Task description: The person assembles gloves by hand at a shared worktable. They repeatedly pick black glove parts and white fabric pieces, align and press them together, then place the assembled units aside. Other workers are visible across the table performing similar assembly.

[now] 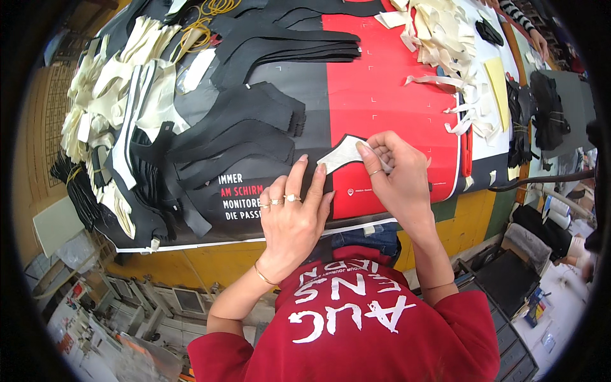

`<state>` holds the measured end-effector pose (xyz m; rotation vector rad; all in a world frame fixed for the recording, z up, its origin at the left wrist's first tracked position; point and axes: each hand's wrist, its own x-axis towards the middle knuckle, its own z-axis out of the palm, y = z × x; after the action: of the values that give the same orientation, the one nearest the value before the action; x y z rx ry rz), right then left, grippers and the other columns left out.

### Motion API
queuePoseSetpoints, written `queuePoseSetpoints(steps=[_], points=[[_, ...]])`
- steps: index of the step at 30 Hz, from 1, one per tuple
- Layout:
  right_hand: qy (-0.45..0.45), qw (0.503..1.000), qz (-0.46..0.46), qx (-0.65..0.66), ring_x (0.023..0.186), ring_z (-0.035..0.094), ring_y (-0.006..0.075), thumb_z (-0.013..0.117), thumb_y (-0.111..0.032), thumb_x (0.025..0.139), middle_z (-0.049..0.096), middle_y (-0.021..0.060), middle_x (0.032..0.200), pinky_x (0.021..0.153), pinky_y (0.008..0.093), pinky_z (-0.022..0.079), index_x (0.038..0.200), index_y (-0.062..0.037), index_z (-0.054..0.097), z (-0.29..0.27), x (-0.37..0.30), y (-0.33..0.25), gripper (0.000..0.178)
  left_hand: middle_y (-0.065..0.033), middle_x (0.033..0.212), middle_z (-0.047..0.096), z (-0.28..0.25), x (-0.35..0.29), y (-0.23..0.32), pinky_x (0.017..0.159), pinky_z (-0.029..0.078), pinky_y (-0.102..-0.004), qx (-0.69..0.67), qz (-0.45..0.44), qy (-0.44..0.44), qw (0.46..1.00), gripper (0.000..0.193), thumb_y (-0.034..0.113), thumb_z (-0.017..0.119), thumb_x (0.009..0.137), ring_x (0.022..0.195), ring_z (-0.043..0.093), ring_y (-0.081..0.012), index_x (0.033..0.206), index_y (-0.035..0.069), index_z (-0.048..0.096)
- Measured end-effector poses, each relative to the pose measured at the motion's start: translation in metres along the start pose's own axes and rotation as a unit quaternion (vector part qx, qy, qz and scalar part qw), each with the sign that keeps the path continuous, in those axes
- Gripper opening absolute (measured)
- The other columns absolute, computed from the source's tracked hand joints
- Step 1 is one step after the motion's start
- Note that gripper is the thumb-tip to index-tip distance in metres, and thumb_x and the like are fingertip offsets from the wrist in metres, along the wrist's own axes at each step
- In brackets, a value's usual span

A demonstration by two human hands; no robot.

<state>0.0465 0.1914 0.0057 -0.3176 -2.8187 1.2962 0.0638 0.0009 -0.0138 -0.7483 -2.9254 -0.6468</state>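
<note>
A small white cut piece [344,154] with a curved shape lies over a black cut piece of the same outline, whose dark edge shows round it. My right hand [402,178] pinches the white piece at its right end between thumb and fingers. My left hand [293,210] rests flat with its fingers apart, a fingertip touching the left tip of the same piece. Left of that hand lie loose stacks of black cut pieces [254,114]. Both hands are over a black and red printed sheet [394,83] covering the table.
Heaps of cream cut pieces [95,114] lie at the left, and another cream pile [439,32] at the far right. Yellow cord [197,32] is coiled at the back. A red-handled tool [467,153] lies at the right. Another person's hand [540,44] shows at the far right.
</note>
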Motion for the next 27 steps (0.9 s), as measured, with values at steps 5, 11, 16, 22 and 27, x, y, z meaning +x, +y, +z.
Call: queuePoseSetpoints(steps=[5,11,16,22,27], points=[[0.005,1.0,0.005,0.03,0.056,0.052,0.0081,0.07,-0.01,0.093,0.06,0.0045,0.066,0.052,0.0255,0.042,0.088,0.0026,0.063,0.002,0.002,0.004,0.015,-0.013,0.136,0.056,-0.002,0.001,0.001,0.089,0.043,-0.042,0.012,0.001,-0.01,1.0,0.046,0.02,0.077,0.082,0.104,0.054,-0.0308,0.126,0.011,0.068],[-0.021,0.999,0.034,0.033,0.071,0.066,0.0326,0.066,-0.01,0.092,0.065,0.0153,0.076,0.063,0.0432,0.051,0.089,0.0003,0.06,0.0,0.002,0.003,0.011,-0.0145,0.137,0.055,-0.004,0.002,0.0,0.089,0.043,-0.0421,0.021,0.009,-0.025,0.999,0.047,0.021,0.076,0.083,0.105,0.054,-0.0318,0.128,0.011,0.067],[-0.007,1.0,0.014,0.017,0.079,0.065,0.0365,0.065,-0.011,0.092,0.065,0.0159,0.08,0.069,0.047,0.051,0.089,-0.0006,0.058,0.002,0.001,0.004,0.013,-0.0142,0.137,0.056,-0.006,0.004,0.001,0.088,0.041,-0.0399,0.043,0.023,-0.021,0.999,0.044,0.025,0.074,0.085,0.101,0.055,-0.0277,0.125,0.009,0.068],[-0.005,0.999,0.004,-0.04,0.081,0.066,0.0371,0.065,-0.013,0.092,0.065,0.016,0.084,0.071,0.048,0.052,0.096,-0.0031,0.056,0.004,0.001,0.001,0.014,-0.019,0.142,0.051,-0.008,0.015,0.009,0.102,0.038,-0.0469,-0.001,0.047,0.017,0.999,0.056,0.019,0.078,0.082,0.121,0.052,-0.0351,0.132,0.005,0.057],[0.006,0.992,0.045,-0.117,0.077,0.067,0.0361,0.066,-0.02,0.092,0.069,0.015,0.089,0.071,0.0456,0.053,0.118,-0.007,0.056,-0.006,-0.005,-0.002,0.031,-0.0258,0.159,0.026,0.013,0.028,0.017,0.118,0.023,-0.053,-0.174,0.06,-0.153,0.971,0.083,0.029,0.073,0.087,0.146,0.029,-0.0436,0.151,-0.001,0.031]])
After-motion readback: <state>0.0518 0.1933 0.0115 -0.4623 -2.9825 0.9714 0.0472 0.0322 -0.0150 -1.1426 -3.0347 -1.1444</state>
